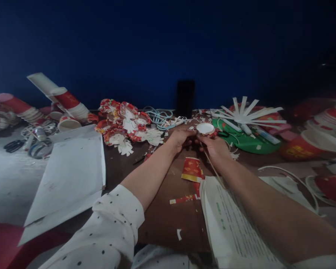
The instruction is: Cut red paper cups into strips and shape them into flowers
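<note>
White-centred cup piece [205, 129] is located at three o'clock from the view's centre, above the right hand [212, 145], whose fingers appear to grasp it from beneath; a thin tan strip [213, 167] trails from that hand toward five o'clock. Left hand [181, 138] has curled fingers at the piece's nine o'clock side; whether they grip anything cannot be told. Step in hand is judged to be close two-handed working of the piece; the next move would call for steady fingertips. Both forearms [148, 175] reach forward and converge, hands nearly meeting over the brown table [162, 220]
</note>
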Demonstrator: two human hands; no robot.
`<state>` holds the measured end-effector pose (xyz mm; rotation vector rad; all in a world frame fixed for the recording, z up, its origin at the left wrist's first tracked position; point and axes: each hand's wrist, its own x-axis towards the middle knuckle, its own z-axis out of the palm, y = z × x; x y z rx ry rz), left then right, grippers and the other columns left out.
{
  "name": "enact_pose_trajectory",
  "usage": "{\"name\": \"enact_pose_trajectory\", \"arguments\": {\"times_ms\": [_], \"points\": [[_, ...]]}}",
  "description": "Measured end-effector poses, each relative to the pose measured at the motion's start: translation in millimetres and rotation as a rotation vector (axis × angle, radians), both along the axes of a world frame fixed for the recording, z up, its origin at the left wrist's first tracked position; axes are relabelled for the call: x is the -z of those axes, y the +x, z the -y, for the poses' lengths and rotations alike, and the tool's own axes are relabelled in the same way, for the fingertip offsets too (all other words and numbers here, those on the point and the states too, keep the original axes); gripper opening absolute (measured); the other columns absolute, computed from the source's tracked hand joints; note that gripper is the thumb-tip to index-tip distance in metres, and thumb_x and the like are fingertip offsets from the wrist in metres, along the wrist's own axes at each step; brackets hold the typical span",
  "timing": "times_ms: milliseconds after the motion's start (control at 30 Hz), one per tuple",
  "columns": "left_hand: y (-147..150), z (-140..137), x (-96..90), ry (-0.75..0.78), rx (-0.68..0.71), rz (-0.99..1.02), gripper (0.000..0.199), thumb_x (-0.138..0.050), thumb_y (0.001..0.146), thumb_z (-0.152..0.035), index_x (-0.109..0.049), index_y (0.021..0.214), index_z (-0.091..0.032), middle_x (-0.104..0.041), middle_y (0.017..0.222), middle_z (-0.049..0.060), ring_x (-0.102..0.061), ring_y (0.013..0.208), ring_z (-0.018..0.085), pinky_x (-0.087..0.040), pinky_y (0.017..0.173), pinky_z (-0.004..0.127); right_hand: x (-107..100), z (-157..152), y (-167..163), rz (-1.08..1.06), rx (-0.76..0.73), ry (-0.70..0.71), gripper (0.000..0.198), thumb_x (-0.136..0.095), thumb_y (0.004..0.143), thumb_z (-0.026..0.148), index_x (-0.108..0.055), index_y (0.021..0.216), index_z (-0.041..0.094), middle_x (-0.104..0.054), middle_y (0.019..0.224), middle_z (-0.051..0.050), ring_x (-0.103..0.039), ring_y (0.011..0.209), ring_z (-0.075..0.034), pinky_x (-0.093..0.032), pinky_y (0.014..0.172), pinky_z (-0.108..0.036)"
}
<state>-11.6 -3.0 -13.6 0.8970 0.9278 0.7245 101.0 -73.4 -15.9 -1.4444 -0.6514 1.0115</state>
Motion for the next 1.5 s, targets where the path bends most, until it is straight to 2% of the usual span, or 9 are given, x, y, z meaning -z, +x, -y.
{"name": "enact_pose_trajectory", "arguments": {"times_ms": [133, 267, 433, 600, 767, 1000, 1333, 1500], "points": [[-2, -3, 2.0, -0.027, -0.006, 0.039, 0.014, -0.077, 0.071, -0.016, -0.064, 0.072, -0.014, -0.061, 0.063, 0.000, -0.054, 0.054, 0.006, -0.038, 0.049, 0.016, 5, -3, 1, -0.072, 0.006, 0.033, 0.020, -0.083, 0.062, 0.027, -0.070, 0.074, 0.019, -0.072, 0.071, -0.003, -0.065, 0.060, -0.015, -0.043, 0.040, -0.020], [-3, -6, 5.4, -0.040, -0.005, 0.074, 0.018, -0.081, 0.068, -0.016, -0.064, 0.072, -0.014, -0.059, 0.061, -0.002, -0.052, 0.053, 0.006, -0.040, 0.049, 0.015, 4, -7, 1, -0.072, 0.014, 0.000, 0.019, -0.084, 0.058, 0.020, -0.069, 0.071, 0.019, -0.070, 0.067, -0.002, -0.063, 0.056, -0.015, -0.041, 0.037, -0.019], [-3, -6, 5.7, -0.036, 0.023, 0.093, 0.018, -0.082, 0.070, -0.018, -0.065, 0.072, -0.012, -0.060, 0.062, -0.001, -0.050, 0.053, 0.005, -0.042, 0.052, 0.016, -3, -10, 2, -0.158, 0.015, -0.045, 0.014, -0.077, 0.062, 0.012, -0.068, 0.072, 0.017, -0.069, 0.064, -0.001, -0.061, 0.052, -0.012, -0.038, 0.034, -0.017], [-6, -4, 3.6, -0.054, 0.024, 0.136, 0.020, -0.079, 0.076, -0.029, -0.067, 0.074, -0.013, -0.061, 0.063, 0.000, -0.052, 0.054, 0.005, -0.046, 0.056, 0.018, -10, -9, 6, -0.259, 0.011, -0.073, 0.014, -0.074, 0.065, 0.009, -0.068, 0.075, 0.017, -0.068, 0.063, 0.000, -0.059, 0.050, -0.010, -0.036, 0.033, -0.016], [-9, -4, 4.0, -0.053, 0.057, 0.150, 0.011, -0.078, 0.075, -0.016, -0.068, 0.075, -0.012, -0.066, 0.068, 0.001, -0.054, 0.055, 0.004, -0.050, 0.060, 0.019, -11, -9, 9, -0.331, -0.009, -0.086, 0.015, -0.075, 0.067, 0.008, -0.066, 0.076, 0.017, -0.065, 0.061, 0.001, -0.057, 0.048, -0.008, -0.035, 0.033, -0.014], [-5, -1, 1.8, -0.032, 0.015, 0.080, 0.013, -0.080, 0.070, -0.014, -0.068, 0.074, -0.012, -0.064, 0.064, 0.000, -0.054, 0.054, 0.006, -0.052, 0.061, 0.022, -6, -9, 7, -0.290, -0.003, -0.020, 0.016, -0.077, 0.065, 0.010, -0.067, 0.075, 0.017, -0.066, 0.064, 0.001, -0.057, 0.050, -0.009, -0.035, 0.033, -0.015], [-2, 2, -1.7, -0.038, -0.028, 0.051, 0.016, -0.080, 0.069, -0.013, -0.064, 0.070, -0.013, -0.059, 0.059, -0.002, -0.052, 0.053, 0.005, -0.048, 0.056, 0.018, 0, -9, 5, -0.257, 0.022, 0.004, 0.020, -0.080, 0.061, 0.011, -0.068, 0.075, 0.018, -0.066, 0.063, 0.001, -0.059, 0.052, -0.010, -0.037, 0.034, -0.015], [1, 4, -5.9, -0.062, -0.071, 0.021, 0.021, -0.082, 0.068, -0.015, -0.061, 0.066, -0.014, -0.056, 0.056, -0.003, -0.052, 0.053, 0.006, -0.048, 0.055, 0.018, -3, -8, 1, -0.189, 0.039, -0.001, 0.011, -0.075, 0.066, 0.012, -0.067, 0.071, 0.018, -0.065, 0.058, 0.000, -0.059, 0.050, -0.011, -0.037, 0.034, -0.016]]}}
